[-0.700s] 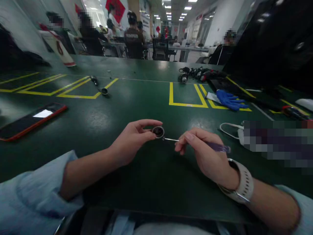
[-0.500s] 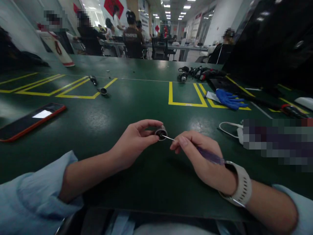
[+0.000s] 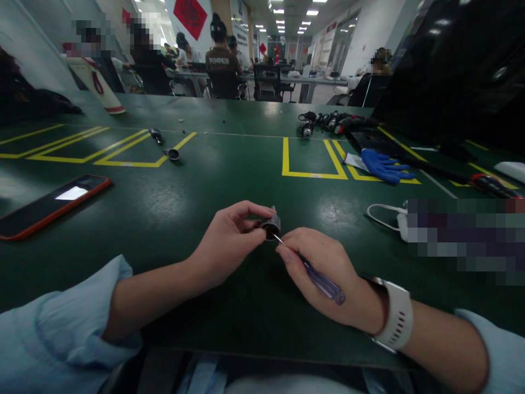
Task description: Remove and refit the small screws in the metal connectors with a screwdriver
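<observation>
Between the thumb and fingers of my left hand is a small round metal cup-shaped part, its open side facing me and to the right. My right hand is closed around a screwdriver with a clear purple handle. The thin shaft runs from my right fingertips into the mouth of the part; its tip is hidden inside. Both hands are just above the green table.
A phone in an orange case lies at left. Beyond it are a small metal cup and a dark cylindrical part. A blue glove, black cabled parts and a white cable lie at right. People sit farther back.
My right hand has moved left, closer to the part, and turned so the screwdriver handle shows more and points down toward me. My left hand has tilted the part slightly.
</observation>
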Demonstrator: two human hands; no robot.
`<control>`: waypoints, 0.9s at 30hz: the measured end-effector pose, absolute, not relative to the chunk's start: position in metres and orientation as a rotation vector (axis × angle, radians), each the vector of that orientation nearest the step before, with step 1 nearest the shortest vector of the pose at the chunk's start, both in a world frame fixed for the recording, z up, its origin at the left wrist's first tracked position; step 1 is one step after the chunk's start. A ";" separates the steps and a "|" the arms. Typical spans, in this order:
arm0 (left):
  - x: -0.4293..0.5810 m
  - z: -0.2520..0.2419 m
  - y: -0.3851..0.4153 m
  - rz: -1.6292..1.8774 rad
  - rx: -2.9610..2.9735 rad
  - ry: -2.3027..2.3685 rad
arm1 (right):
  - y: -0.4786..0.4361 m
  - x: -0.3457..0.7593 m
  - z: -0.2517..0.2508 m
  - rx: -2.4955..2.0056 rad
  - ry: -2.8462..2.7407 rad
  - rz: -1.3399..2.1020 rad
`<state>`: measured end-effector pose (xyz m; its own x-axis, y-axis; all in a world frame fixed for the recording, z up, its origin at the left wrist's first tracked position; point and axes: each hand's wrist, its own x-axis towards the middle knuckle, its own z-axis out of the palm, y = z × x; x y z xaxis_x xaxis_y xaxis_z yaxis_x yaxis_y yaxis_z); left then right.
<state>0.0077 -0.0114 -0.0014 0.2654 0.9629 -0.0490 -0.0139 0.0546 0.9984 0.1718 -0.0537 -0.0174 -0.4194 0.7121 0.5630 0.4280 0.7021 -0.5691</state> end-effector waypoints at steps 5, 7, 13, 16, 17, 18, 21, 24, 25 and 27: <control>0.008 -0.002 -0.011 1.020 1.329 0.999 | -0.055 0.172 -0.017 -0.847 -2.120 0.399; 0.008 -0.004 -0.011 1.026 1.358 1.000 | -0.056 0.172 -0.017 -0.843 -2.124 0.361; 0.007 -0.009 -0.013 1.104 1.516 0.998 | -0.058 0.168 -0.016 -0.910 -2.067 0.384; 0.008 -0.008 -0.015 1.108 1.571 1.019 | -0.060 0.167 -0.016 -0.985 -1.952 0.438; 0.008 -0.007 -0.015 1.109 1.583 1.020 | -0.061 0.167 -0.016 -0.987 -1.934 0.430; 0.008 -0.007 -0.015 1.109 1.593 1.018 | -0.062 0.168 -0.017 -0.983 -1.927 0.414; 0.009 -0.006 -0.016 1.103 1.612 1.013 | -0.063 0.169 -0.020 -0.944 -1.951 0.357; 0.009 -0.007 -0.015 1.104 1.609 1.012 | -0.062 0.169 -0.022 -0.900 -1.973 0.345; 0.008 -0.007 -0.015 1.107 1.600 1.011 | -0.062 0.170 -0.021 -0.882 -1.977 0.349; 0.008 -0.007 -0.014 1.102 1.569 1.018 | -0.062 0.170 -0.019 -0.856 -1.983 0.377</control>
<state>0.0079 -0.0139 -0.0069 0.2529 0.9493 0.1865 0.1112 -0.2200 0.9691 0.1702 -0.0618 -0.0191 -0.3414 0.6986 0.6288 0.4193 0.7119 -0.5633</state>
